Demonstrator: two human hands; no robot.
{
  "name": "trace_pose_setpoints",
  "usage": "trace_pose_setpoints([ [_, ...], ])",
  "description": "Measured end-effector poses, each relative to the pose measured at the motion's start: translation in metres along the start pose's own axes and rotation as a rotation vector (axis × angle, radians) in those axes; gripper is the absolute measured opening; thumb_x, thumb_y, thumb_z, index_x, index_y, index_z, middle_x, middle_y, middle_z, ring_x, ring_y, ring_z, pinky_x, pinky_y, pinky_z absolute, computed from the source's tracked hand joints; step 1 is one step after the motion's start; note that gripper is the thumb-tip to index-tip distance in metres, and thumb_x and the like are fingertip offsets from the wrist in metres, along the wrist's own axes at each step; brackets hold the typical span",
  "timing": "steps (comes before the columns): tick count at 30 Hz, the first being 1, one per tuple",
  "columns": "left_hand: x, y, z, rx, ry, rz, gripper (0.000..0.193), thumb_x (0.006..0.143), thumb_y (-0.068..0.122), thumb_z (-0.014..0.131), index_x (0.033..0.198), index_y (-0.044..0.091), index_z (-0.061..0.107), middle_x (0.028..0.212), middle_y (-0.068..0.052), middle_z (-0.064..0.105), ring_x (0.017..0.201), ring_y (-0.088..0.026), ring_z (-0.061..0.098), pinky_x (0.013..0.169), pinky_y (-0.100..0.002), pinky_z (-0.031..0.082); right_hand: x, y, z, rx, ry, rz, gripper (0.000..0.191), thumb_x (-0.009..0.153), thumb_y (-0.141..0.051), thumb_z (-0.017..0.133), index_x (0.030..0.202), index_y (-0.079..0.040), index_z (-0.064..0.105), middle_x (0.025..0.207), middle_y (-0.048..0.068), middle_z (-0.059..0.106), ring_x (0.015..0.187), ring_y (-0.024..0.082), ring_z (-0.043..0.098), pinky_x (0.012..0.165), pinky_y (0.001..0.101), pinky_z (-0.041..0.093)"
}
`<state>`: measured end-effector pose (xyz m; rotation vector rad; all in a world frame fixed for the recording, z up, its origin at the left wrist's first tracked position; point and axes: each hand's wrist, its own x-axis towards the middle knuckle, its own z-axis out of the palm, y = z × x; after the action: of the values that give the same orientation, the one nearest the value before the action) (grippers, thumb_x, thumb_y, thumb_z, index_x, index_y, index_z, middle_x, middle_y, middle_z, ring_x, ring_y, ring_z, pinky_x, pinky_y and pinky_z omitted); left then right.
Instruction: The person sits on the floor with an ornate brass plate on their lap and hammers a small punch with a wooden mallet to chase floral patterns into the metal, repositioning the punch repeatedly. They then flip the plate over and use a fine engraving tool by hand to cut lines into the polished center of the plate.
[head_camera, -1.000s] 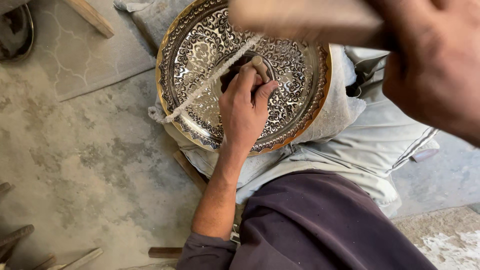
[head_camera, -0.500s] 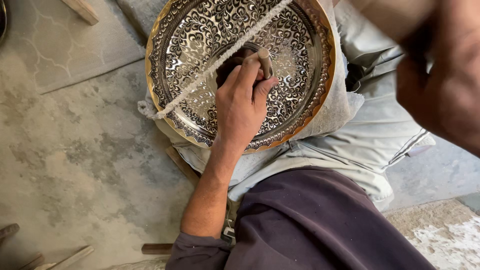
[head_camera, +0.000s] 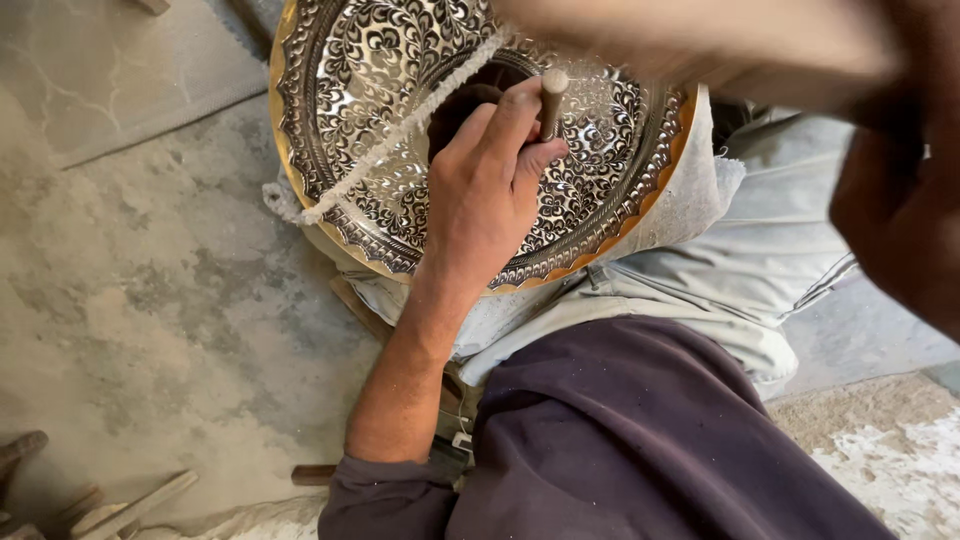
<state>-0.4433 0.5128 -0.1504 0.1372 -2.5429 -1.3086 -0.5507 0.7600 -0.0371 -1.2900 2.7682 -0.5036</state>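
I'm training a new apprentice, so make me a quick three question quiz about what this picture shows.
1. True or false: the left hand holds a punch upright on the engraved tray.
2. What lies across the tray? A) a white cord B) a ruler C) a brush
3. Fill in: the blurred right hand grips a ____ handle.

Key: 1 true; 2 A, the cord; 3 wooden.

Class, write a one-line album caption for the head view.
Left hand holds a punch upright on an engraved metal tray; blurred right hand raised.
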Motion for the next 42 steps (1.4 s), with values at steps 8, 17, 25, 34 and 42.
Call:
trace_pose_setpoints([
  [8, -0.002, 0.001, -0.008, -0.012, -0.038, 0.041, 0.046, 0.107, 0.018, 0.075, 0.144, 0.022, 0.048, 0.095, -0.002, 0.064, 0.083, -0.014, 0.068, 0.070, -0.031, 0.057, -0.004, -0.008, 0.000, 0.046, -0.009, 0.018, 0.048, 0.093, 0.018, 0.055, 0.141, 0.011, 0.053, 0.113, 0.029, 0.067, 0.100, 0.037, 0.069, 0.084, 0.0419, 0.058],
  [17, -0.002, 0.001, -0.009, -0.026, -0.085, 0.038, 0.049, 0.106, 0.014, 0.075, 0.147, 0.021, 0.049, 0.098, -0.003, 0.064, 0.084, -0.015, 0.071, 0.070, -0.029, 0.060, -0.003, -0.011, 0.002, 0.065, -0.019, 0.026, 0.047, 0.093, 0.020, 0.053, 0.139, 0.013, 0.053, 0.113, 0.030, 0.067, 0.102, 0.037, 0.069, 0.084, 0.0423, 0.058],
  [25, -0.001, 0.002, -0.014, 0.006, -0.114, 0.076, 0.053, 0.103, 0.014, 0.078, 0.146, 0.021, 0.047, 0.104, -0.003, 0.064, 0.089, -0.020, 0.071, 0.077, -0.034, 0.062, 0.002, -0.013, 0.003, 0.083, -0.024, 0.030, 0.045, 0.093, 0.021, 0.050, 0.138, 0.015, 0.052, 0.112, 0.031, 0.066, 0.104, 0.038, 0.070, 0.084, 0.0427, 0.059],
  [34, 0.000, 0.003, -0.018, 0.011, -0.150, 0.098, 0.048, 0.104, 0.011, 0.078, 0.141, 0.019, 0.049, 0.098, -0.004, 0.062, 0.086, -0.019, 0.071, 0.075, -0.032, 0.061, -0.007, -0.005, 0.011, 0.117, -0.024, 0.043, 0.038, 0.098, 0.022, 0.050, 0.136, 0.018, 0.051, 0.112, 0.030, 0.066, 0.107, 0.037, 0.070, 0.085, 0.0412, 0.058],
  [42, 0.003, 0.003, -0.017, -0.035, -0.194, 0.110, 0.047, 0.105, 0.004, 0.075, 0.143, 0.019, 0.050, 0.099, -0.004, 0.061, 0.086, -0.016, 0.071, 0.075, -0.027, 0.062, -0.026, 0.010, 0.025, 0.200, 0.000, 0.130, 0.042, 0.101, 0.017, 0.052, 0.142, 0.012, 0.049, 0.119, 0.024, 0.064, 0.108, 0.031, 0.067, 0.084, 0.0366, 0.056],
])
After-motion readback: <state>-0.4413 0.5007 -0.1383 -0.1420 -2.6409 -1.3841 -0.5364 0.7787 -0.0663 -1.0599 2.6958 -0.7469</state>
